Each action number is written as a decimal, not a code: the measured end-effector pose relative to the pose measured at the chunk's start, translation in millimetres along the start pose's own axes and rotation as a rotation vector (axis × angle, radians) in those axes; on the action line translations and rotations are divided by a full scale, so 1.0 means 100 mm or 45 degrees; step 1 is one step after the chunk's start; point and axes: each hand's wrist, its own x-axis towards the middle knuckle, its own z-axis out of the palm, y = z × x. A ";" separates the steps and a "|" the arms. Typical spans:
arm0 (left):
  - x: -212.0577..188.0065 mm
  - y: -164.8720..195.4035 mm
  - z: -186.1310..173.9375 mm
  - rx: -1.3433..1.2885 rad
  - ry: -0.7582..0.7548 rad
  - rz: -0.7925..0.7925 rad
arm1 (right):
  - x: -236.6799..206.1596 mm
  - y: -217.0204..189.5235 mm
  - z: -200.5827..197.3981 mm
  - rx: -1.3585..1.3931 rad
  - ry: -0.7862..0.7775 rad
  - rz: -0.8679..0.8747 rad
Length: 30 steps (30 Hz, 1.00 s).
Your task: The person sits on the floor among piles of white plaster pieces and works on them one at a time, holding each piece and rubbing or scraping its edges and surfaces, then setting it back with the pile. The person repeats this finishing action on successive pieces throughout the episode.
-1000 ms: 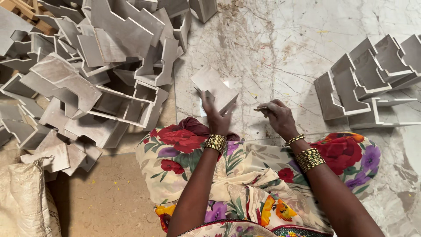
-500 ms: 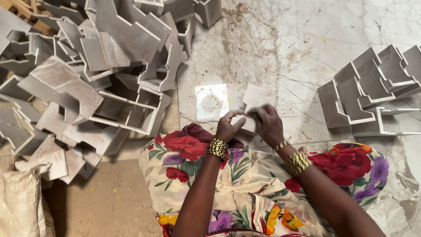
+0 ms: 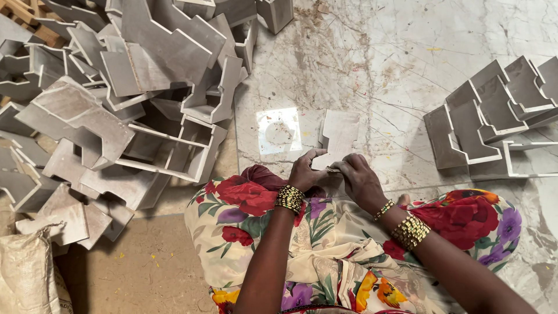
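Pinching the near edge of a flat, notched grey panel (image 3: pixel 339 136), the left hand (image 3: pixel 306 172) and the right hand (image 3: pixel 359 181) meet just above the person's lap; the fingers of both are pressed together on that edge, and the panel lies out from them on the marble floor (image 3: pixel 372 64). Just to the panel's left a square patch of light (image 3: pixel 279 129) falls on the floor. Gold bead bangles (image 3: pixel 289 199) ring the left wrist, and more bangles sit on the right wrist. A floral cloth (image 3: pixel 325 256) in red, purple and cream covers the knees beneath the arms. Off to the left rises a loose heap of grey stepped trays and open box-like frames (image 3: pixel 128 99); the ones whose insides show hold nothing. On the right, well apart from the hands, similar stepped pieces (image 3: pixel 494 116) are nested in a row. A pale woven sack (image 3: pixel 29 273) sits at the lower left corner, its contents hidden
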 end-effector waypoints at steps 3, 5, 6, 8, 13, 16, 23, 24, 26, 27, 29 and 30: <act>0.00 0.02 0.00 0.013 -0.020 -0.016 | 0.21 0.15 -0.06 0.000 0.052 0.184; 0.00 0.03 -0.01 -0.001 -0.045 -0.048 | 0.56 0.32 -0.06 -0.082 0.213 0.281; 0.00 0.03 -0.01 -0.029 -0.056 -0.050 | 0.73 0.40 -0.06 -0.172 0.360 0.273; 0.01 0.02 -0.01 -0.061 -0.061 -0.040 | 1.01 0.45 0.02 -0.068 0.373 0.395; 0.03 -0.05 0.03 -0.014 -0.044 0.026 | 1.21 0.31 0.16 -0.007 0.131 0.184; 0.02 -0.04 0.05 -0.066 0.076 0.001 | 1.09 0.28 0.16 0.061 0.033 0.154; 0.03 0.07 0.01 -0.003 -0.025 -0.230 | 0.38 0.11 -0.04 0.048 -0.036 -0.162; 0.02 0.05 0.01 -0.019 -0.092 -0.104 | 0.28 0.09 -0.07 0.063 -0.054 -0.108; -0.01 -0.01 0.03 0.042 -0.140 0.022 | 0.14 0.08 -0.12 0.252 0.135 0.006; -0.02 -0.04 0.05 0.117 -0.116 0.025 | 0.10 0.10 -0.14 0.348 0.224 0.062; -0.05 -0.10 0.07 0.165 -0.096 0.027 | 0.05 0.18 -0.17 0.415 0.314 0.305; -0.06 -0.12 0.08 0.138 -0.100 0.031 | 0.03 0.24 -0.17 0.442 0.357 0.426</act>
